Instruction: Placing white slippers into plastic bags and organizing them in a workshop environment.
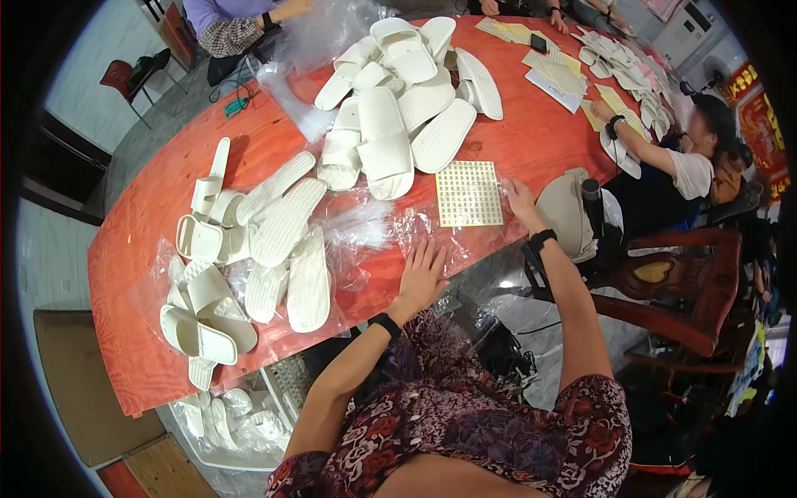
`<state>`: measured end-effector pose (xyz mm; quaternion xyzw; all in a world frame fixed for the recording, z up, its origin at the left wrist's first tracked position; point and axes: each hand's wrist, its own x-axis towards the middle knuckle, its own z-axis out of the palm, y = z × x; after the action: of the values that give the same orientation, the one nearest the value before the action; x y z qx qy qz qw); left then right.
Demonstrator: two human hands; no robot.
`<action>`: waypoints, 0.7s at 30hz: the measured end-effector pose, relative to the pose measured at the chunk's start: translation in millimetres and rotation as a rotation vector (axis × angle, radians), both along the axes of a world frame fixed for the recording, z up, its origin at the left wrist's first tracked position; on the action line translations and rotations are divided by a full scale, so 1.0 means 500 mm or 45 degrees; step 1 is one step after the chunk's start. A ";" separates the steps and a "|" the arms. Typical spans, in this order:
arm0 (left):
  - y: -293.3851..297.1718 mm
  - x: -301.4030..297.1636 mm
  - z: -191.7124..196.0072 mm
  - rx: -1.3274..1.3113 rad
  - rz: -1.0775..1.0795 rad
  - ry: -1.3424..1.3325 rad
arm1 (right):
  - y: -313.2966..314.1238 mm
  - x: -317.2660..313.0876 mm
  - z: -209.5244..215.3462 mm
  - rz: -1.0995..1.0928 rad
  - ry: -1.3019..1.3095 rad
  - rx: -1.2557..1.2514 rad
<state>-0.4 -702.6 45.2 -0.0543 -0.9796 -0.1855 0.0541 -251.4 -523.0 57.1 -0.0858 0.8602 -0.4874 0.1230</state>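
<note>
My left hand lies flat with fingers stretched out on clear plastic bags at the near edge of the red table. To its upper right is a sheet of small stickers, pale yellow with a dark printed grid. My right hand rests beside that sheet's right edge, fingers extended, with nothing visible in it. White slippers are heaped beyond the sheet. More white slippers lie to the left, some on or inside clear plastic.
Below the table's left edge, a white bin holds bagged slippers. A beige bag and dark bottle stand right, by a wooden chair. A co-worker sits there; another person handles plastic at the far left.
</note>
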 end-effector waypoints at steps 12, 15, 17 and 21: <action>0.007 0.001 0.001 -0.007 -0.060 -0.101 | -0.065 -0.060 0.018 -0.220 0.117 0.597; 0.002 0.006 -0.002 -0.036 -0.043 -0.108 | -0.076 -0.064 0.018 -0.125 -0.066 0.388; 0.027 -0.017 0.005 -0.023 -0.083 -0.075 | -0.014 -0.108 -0.015 -0.336 0.144 0.372; 0.020 -0.024 -0.012 0.030 -0.064 -0.025 | 0.010 -0.125 0.042 -0.707 0.710 0.315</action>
<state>-12.4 -692.4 39.4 -0.0763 -0.9762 -0.1989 0.0406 -313.8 -518.0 78.1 0.0364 0.9032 -0.3530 -0.2415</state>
